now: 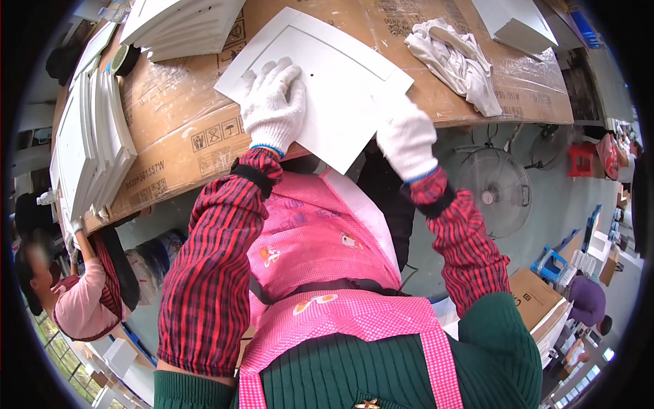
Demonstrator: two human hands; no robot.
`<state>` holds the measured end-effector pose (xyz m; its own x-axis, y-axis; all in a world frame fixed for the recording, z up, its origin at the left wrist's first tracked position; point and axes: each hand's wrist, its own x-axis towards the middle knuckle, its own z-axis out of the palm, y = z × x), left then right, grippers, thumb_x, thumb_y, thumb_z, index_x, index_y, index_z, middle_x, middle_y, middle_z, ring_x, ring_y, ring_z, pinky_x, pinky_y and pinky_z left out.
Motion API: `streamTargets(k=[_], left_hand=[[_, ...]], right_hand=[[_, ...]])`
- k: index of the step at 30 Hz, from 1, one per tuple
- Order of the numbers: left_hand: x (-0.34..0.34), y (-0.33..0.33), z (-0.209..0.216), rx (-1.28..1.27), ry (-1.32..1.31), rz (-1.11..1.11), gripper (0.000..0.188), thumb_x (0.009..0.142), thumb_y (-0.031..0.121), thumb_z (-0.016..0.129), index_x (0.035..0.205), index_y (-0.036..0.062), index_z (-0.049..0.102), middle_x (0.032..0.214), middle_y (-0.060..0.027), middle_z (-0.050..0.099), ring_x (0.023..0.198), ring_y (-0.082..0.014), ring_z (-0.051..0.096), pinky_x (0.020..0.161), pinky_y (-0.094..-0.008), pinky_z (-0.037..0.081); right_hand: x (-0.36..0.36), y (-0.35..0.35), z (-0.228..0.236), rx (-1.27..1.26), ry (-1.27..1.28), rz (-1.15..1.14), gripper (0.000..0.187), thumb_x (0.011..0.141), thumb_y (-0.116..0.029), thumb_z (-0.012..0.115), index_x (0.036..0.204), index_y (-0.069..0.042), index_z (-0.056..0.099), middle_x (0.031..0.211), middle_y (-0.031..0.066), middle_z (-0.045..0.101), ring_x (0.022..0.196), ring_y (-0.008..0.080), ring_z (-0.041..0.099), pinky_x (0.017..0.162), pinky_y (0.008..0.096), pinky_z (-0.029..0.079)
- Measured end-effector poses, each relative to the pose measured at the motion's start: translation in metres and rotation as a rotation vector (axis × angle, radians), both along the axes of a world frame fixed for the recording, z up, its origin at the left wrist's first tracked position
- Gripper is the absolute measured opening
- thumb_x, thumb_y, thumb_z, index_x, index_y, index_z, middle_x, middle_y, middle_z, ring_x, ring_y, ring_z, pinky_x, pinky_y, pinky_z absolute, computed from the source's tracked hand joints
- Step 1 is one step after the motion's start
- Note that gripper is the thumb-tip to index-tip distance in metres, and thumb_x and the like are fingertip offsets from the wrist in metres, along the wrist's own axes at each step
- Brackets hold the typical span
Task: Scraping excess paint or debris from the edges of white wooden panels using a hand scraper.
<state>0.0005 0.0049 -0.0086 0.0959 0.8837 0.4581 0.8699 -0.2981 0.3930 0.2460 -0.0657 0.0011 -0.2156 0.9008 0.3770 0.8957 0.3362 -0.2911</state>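
A white panel [340, 112], with a grooved border and a small dark hole, lies aslant on the cardboard-covered table. One corner of it juts over the front edge toward my pink apron. My left hand [274, 109], in a white knit glove, rests flat on the panel's left part with its fingers stretched out. At the panel's right edge is my right hand [407, 136], gloved the same way. Its fingers blend into the white surface and are blurred, so their grip cannot be made out.
Stacked white panels stand at the left [95, 143] and far left [180, 27]; another white stack [514, 24] is far right. A crumpled white cloth [455, 61] lies on the cardboard [170, 136]. Below the table's right side stands a fan [492, 194]. A person [88, 296] works at left.
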Motion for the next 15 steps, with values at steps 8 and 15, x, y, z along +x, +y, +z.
streamTargets(k=[8, 15], left_hand=[[-0.003, -0.003, -0.003, -0.002, -0.017, 0.0, 0.025, 0.098, 0.025, 0.068, 0.118, 0.0143, 0.078, 0.138, -0.0071, 0.073, 0.136, -0.0286, 0.061, 0.125, -0.0458, 0.035], [-0.002, -0.001, -0.003, -0.001, -0.004, -0.005, 0.026, 0.098, 0.026, 0.067, 0.118, 0.0137, 0.078, 0.138, -0.0074, 0.073, 0.136, -0.0285, 0.061, 0.125, -0.0458, 0.035]], right_hand=[[-0.059, -0.089, 0.014, -0.153, 0.078, 0.293, 0.028, 0.084, -0.011, 0.067, 0.109, -0.015, 0.077, 0.088, 0.0081, 0.069, 0.074, 0.0273, 0.069, 0.062, 0.0398, 0.056], [-0.019, -0.045, 0.015, -0.084, 0.001, 0.105, 0.015, 0.089, -0.011, 0.067, 0.102, -0.012, 0.075, 0.092, 0.0111, 0.071, 0.075, 0.032, 0.068, 0.064, 0.0427, 0.055]])
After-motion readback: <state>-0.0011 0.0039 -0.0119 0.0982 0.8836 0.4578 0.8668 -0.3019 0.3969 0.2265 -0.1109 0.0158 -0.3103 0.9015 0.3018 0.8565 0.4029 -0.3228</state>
